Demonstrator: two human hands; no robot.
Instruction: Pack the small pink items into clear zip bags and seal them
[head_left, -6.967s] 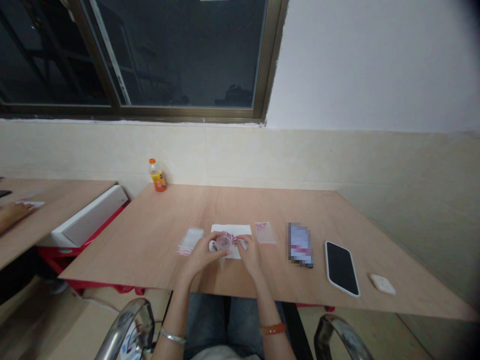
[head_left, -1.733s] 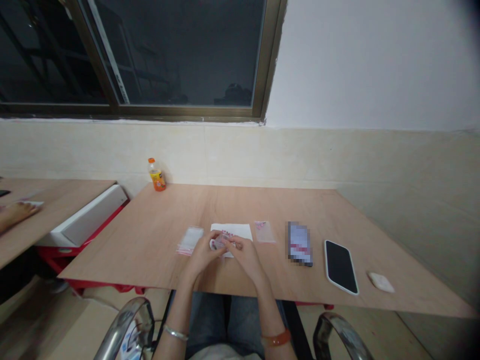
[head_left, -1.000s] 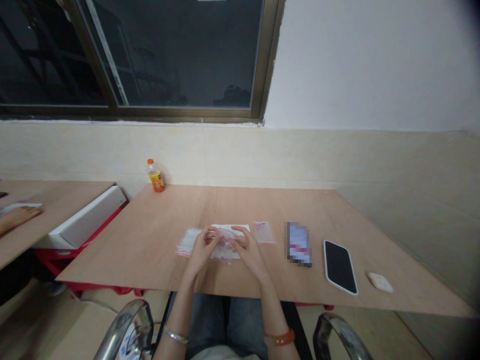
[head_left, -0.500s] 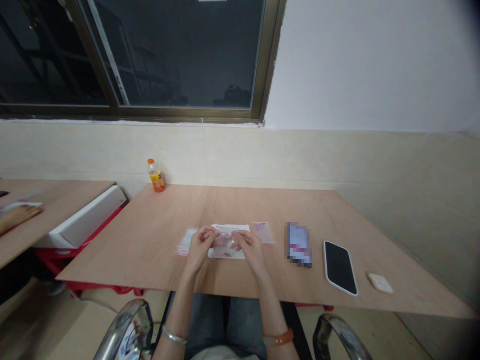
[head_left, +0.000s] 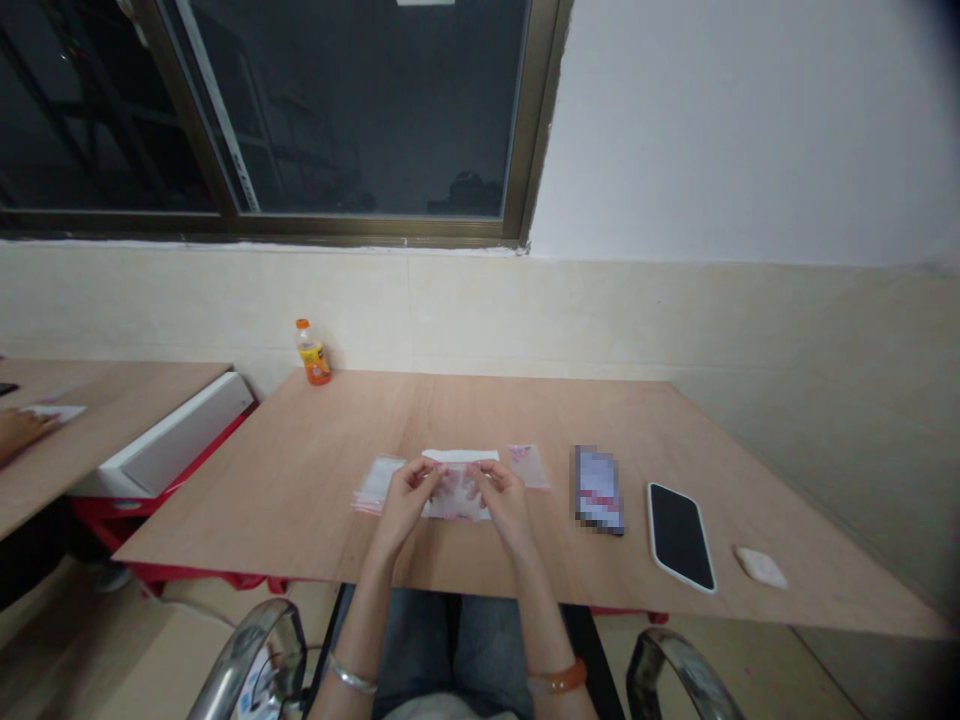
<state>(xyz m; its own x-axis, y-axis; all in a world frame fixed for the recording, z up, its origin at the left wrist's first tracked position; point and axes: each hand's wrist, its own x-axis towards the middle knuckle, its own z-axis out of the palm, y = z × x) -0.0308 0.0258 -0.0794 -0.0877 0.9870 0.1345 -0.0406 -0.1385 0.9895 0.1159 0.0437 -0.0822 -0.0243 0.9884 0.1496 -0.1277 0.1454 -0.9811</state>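
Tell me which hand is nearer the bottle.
Left. The bottle stands beyond the left hand, off to its left; the right hand is farther right.

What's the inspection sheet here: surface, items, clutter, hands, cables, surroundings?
Surface: wooden tabletop, white paper toward its near edge.
Job's things: clear bag over the paper; bag stack left; flat bag with pink bits right.
Clutter: bottle, far left; blurred-out device, dark-screened device and white object, right.
Left hand: pinching the clear bag's left side.
Right hand: pinching its right side.
Cables: pale line, lower left, possibly a cable.
Surroundings: window; co-worker's hand at neighbouring table, left.
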